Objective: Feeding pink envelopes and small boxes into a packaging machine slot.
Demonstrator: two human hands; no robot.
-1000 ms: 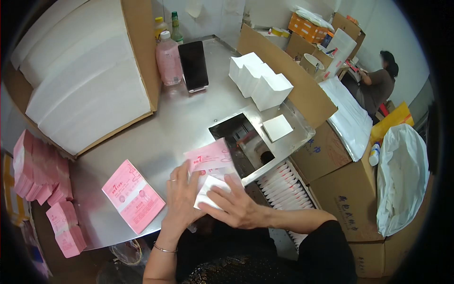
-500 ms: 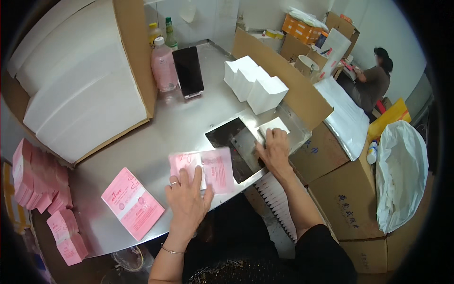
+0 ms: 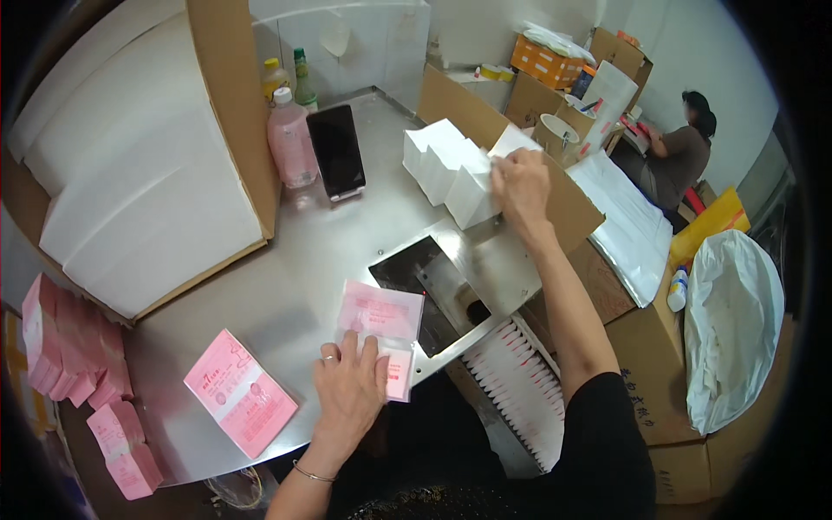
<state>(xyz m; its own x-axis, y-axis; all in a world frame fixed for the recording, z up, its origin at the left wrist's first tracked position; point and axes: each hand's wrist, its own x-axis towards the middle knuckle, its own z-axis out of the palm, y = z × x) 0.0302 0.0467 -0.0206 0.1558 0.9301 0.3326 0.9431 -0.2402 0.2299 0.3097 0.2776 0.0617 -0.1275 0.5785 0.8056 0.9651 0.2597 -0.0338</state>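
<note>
A black phone [image 3: 337, 152] leans beside a pink bottle [image 3: 290, 139] on the steel table [image 3: 303, 269].

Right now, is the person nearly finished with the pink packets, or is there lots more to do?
Lots more, probably. Done, by the look of it: rows of white packets stand filed in the box below the table edge. In hand: the left hand presses an open pink packet flat on the metal table, while the right hand reaches the white stacks. Left: a pink pile and more pink bundles wait.

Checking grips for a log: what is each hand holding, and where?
Left hand presses flat on the pink packet, near edge. Right hand pinches a white sheet by its lower edge.
</note>
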